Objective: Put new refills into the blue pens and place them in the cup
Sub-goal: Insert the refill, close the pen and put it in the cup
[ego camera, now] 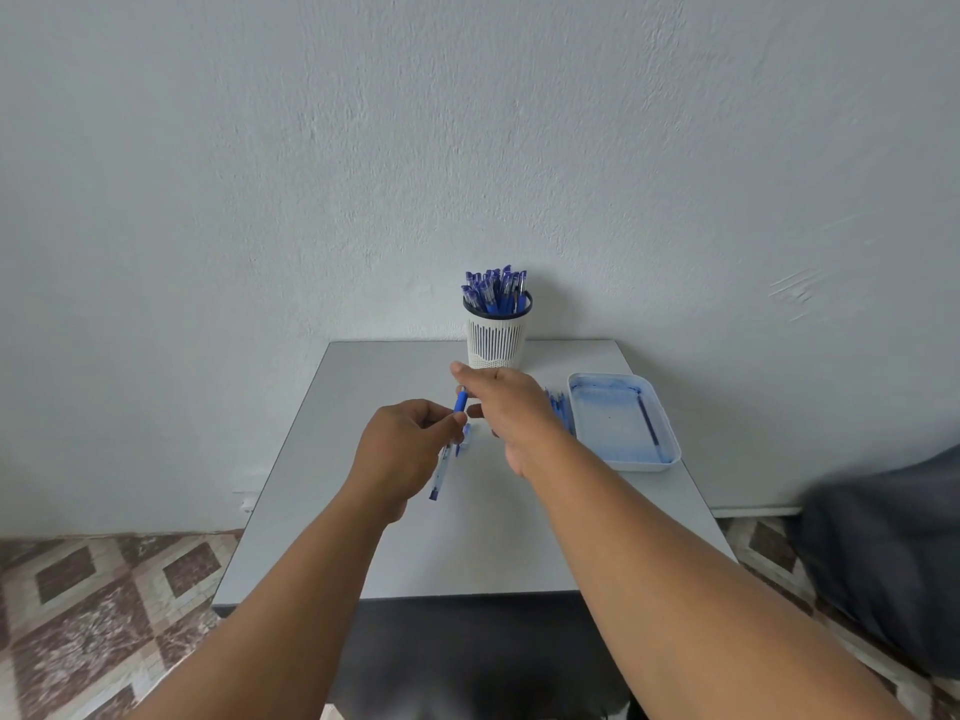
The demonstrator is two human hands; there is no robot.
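While both hands work above table (519,537) middle, left hand (402,449) pinches clear pen barrel (440,472), fingers curled tight round it. Right hand (501,402) grips blue grip section (460,401); fingers partly hidden, apparently clamped on it. White mesh cup (496,337) at far edge, packed with blue pens (496,291). Tray (670,449) right, one refill (648,419) inside. Likely step: screwing pen together. Keep parts coaxial, twist gently, avoid cross-threading.
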